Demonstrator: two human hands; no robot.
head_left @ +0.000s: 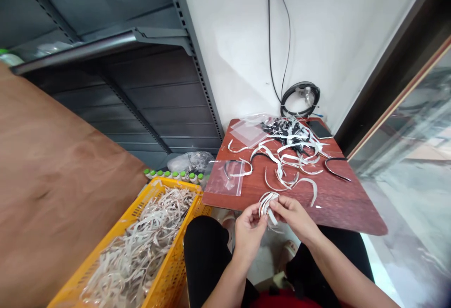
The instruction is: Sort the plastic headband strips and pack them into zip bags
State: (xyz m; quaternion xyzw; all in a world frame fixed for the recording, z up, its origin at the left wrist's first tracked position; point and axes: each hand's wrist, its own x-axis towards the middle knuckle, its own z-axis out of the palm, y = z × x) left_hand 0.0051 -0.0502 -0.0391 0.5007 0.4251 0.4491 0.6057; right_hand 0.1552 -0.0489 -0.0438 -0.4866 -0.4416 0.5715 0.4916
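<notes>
My left hand (248, 227) and my right hand (294, 216) meet just in front of the near edge of a small reddish-brown table (338, 209). Both pinch a small bundle of white curved strips (267, 203) held between them. My left fingers close on the bundle's lower left side, my right fingers on its right side. More white strips (292, 155) lie scattered over the table's middle, mixed with a few black ones (336, 169).
A yellow crate (178, 256) full of white strips stands at my left knee. Clear plastic bags (229, 176) lie on the table's left edge. A coiled black cable (299, 98) and a phone (319, 129) sit at the back. Grey shelving stands to the left.
</notes>
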